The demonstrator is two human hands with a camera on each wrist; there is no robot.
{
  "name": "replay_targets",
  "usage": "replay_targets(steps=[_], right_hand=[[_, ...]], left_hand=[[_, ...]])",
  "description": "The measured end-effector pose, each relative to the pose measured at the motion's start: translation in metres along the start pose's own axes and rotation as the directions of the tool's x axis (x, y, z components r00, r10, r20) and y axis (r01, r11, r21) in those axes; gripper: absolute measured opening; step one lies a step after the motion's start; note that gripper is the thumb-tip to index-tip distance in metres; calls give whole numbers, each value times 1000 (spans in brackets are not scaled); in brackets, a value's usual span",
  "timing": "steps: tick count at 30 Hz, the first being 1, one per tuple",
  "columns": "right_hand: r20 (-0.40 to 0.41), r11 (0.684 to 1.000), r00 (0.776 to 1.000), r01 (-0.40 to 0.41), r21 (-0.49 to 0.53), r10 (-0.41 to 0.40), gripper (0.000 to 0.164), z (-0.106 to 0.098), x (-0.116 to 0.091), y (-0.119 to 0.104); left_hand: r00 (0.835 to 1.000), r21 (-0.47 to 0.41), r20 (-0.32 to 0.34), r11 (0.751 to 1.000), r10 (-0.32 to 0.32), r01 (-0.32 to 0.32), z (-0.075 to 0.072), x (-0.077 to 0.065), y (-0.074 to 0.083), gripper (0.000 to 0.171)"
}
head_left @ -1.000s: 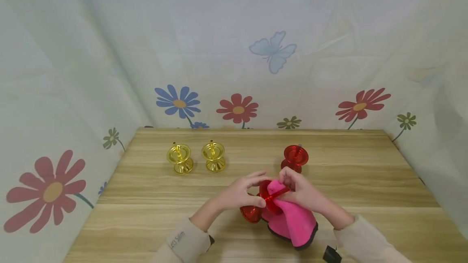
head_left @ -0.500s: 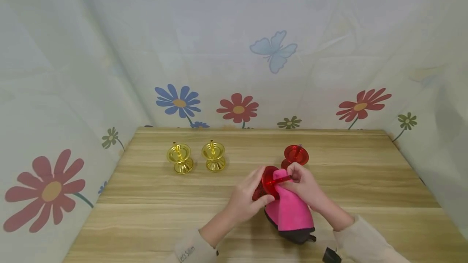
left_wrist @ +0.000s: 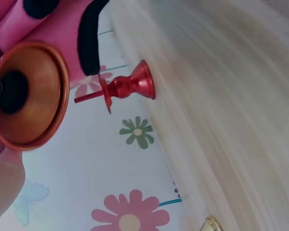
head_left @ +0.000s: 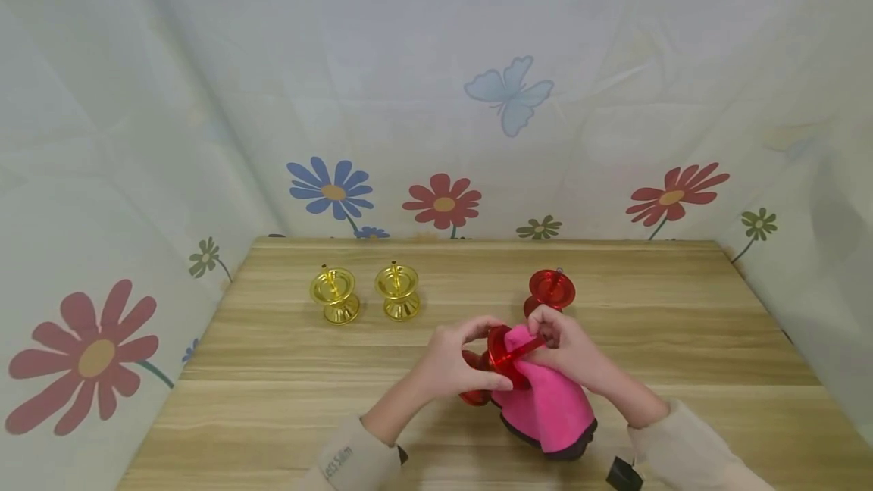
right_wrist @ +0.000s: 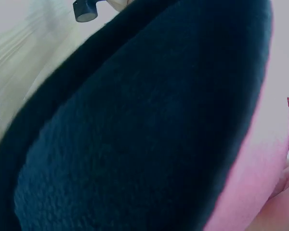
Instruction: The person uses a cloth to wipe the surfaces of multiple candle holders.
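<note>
A shiny red candlestick is tilted on its side, its dish and central spike turned toward the right. My left hand grips it around the dish. Its hollow coppery base faces the camera in the left wrist view. With the fingers of my right hand I pinch a pink cloth against the dish, close beside the spike. The cloth hangs down below the hand and has a dark edge. Its dark fuzzy underside fills most of the right wrist view.
Another red candlestick stands upright just beyond my right hand, its lower part overlapped. Two gold candlesticks stand at the back left of the wooden table. A flower-printed curtain hangs behind the table.
The candlestick rose and turned, then came back lower; the left hand's grip has shifted on it. The pink cloth swung with it, still pinched by the right hand.
</note>
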State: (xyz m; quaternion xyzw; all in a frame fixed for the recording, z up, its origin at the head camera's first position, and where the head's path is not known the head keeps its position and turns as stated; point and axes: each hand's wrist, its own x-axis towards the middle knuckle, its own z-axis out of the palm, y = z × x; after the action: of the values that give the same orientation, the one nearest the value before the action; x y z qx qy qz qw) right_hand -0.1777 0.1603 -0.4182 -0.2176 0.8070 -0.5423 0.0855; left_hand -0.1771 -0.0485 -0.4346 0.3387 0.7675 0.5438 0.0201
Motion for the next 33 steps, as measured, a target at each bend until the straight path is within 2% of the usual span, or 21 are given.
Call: replay_targets(steps=[4, 7, 11, 14, 16, 18, 21, 24, 27, 31, 33], right_hand=[[34, 999, 999, 40, 8, -40, 27, -2, 0, -1], [38, 999, 999, 15, 52, -16, 30, -3, -1, -2], [18, 990, 998, -69, 126, 67, 40, -6, -2, -3], [-17, 977, 990, -134, 164, 139, 48, -9, -3, -4], [-52, 965, 981, -172, 197, 185, 50, -12, -4, -4], [-107, 952, 970, -188, 240, 218, 50, -14, -5, -3], [-202, 938, 954, -153, 310, 223, 47, -18, -7, -1], [-291, 938, 943, -57, 342, 163, 35, -20, -8, 2], [-344, 960, 936, 31, 277, 68, 25, -20, -9, 4], [-325, 977, 944, 122, 177, -59, 19, -16, -10, 6], [-288, 966, 951, 176, 190, -117, 18, -13, -11, 5]], left_hand=[[995, -77, 63, 994, -73, 78, -4, 1, 2, 55], [989, -117, 62, 983, -133, 140, -4, 0, 1, 55], [983, -201, 22, 963, -180, 181, -2, -2, -2, 54], [980, -280, -18, 942, -197, 184, 0, -4, -6, 55], [976, -334, -65, 926, -210, 177, 1, -5, -10, 55], [968, -362, -139, 921, -208, 146, 1, -6, -12, 54], [939, -376, -265, 920, -217, 107, 1, -8, -14, 55], [901, -369, -371, 926, -225, 79, 1, -6, -14, 54], [855, -367, -455, 927, -248, 74, 2, -2, -13, 53], [788, -379, -551, 923, -275, 57, 2, 5, -11, 54], [762, -377, -588, 925, -272, 40, 2, 8, -11, 55]])
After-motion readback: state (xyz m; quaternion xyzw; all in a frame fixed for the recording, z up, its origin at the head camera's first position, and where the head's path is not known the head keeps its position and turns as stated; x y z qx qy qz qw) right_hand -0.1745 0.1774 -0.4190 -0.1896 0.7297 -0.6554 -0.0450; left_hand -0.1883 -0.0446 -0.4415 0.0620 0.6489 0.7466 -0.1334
